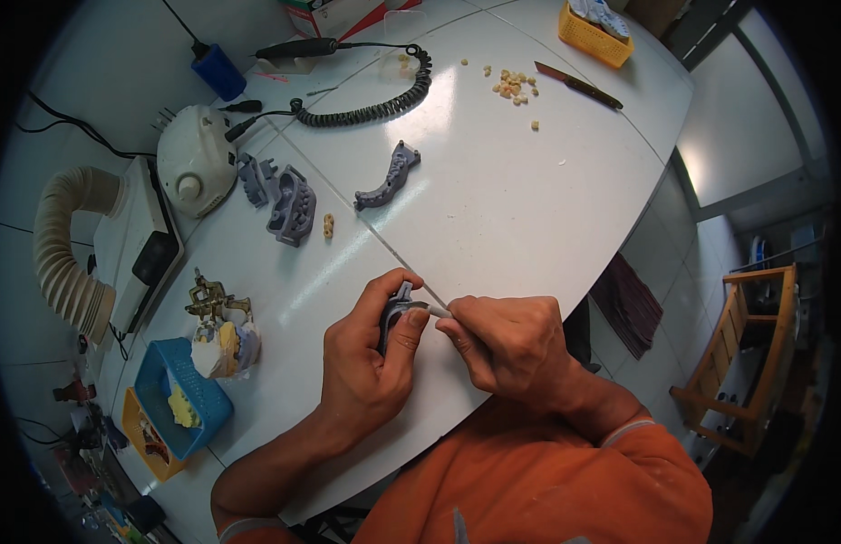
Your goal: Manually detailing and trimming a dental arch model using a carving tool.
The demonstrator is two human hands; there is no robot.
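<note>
Close to the table's near edge, my left hand (366,363) is wrapped round a grey dental model (393,313), its thumb on the model's right side. My right hand (516,340) pinches a slim pale tool (438,311), whose tip meets the model beside my left thumb. Most of the tool is hidden in my fingers, so its kind is unclear. Farther away lie more grey dental models: a deep one (292,213), a smaller piece (254,179) against it, and a curved arch (390,179). A tooth-coloured dental bridge (328,226) rests beside the deep model.
At left stand a hose (62,245), a white control box (196,163), an articulator with a cast (223,331) and a blue basket (199,401). Behind are a handpiece (298,49), tooth-coloured pieces (511,86), a knife (579,86) and a yellow basket (591,38).
</note>
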